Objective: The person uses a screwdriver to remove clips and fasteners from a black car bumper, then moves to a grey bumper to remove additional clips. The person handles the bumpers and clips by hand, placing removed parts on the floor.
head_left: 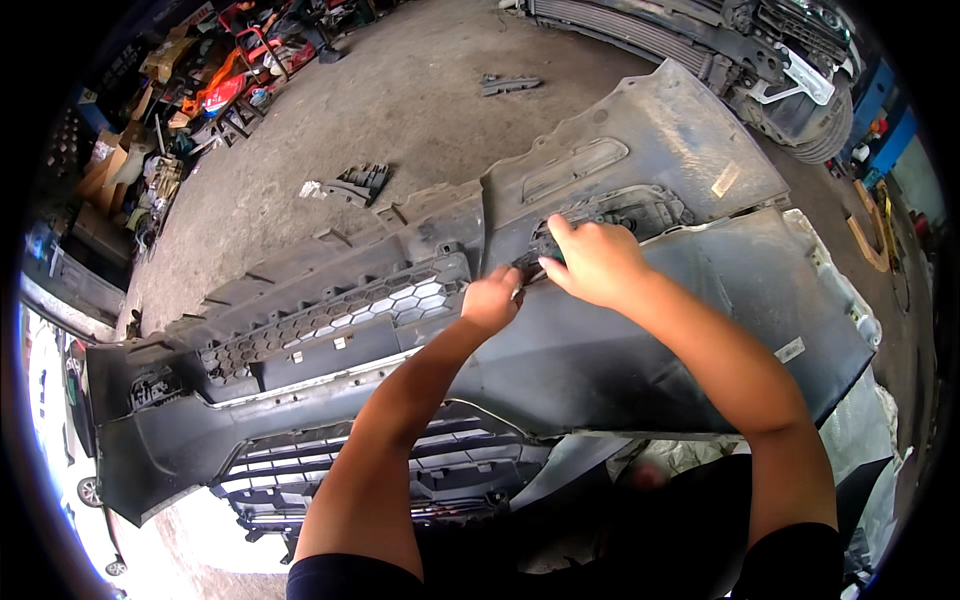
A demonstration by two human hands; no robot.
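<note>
A large dark car bumper cover (600, 350) lies in front of me, its dusty inner side turned up. My right hand (597, 263) is at a black plastic fitting (655, 205) set in the bumper's right part. Its thumb and forefinger bend around the near end of this fitting. Just to the left, my left hand (492, 298) is closed by the same end, fingers curled; what is in them is hidden. Left of it runs a honeycomb mesh grille (400, 305). A slatted grille (370, 465) shows at the bumper's near edge.
Black plastic pieces, one nearer (360, 185) and one farther (510, 85), lie on the concrete floor. A car's stripped front end (690, 40) stands at the far right. Clutter and a red chair (258, 50) fill the far left. A blue post (893, 140) stands right.
</note>
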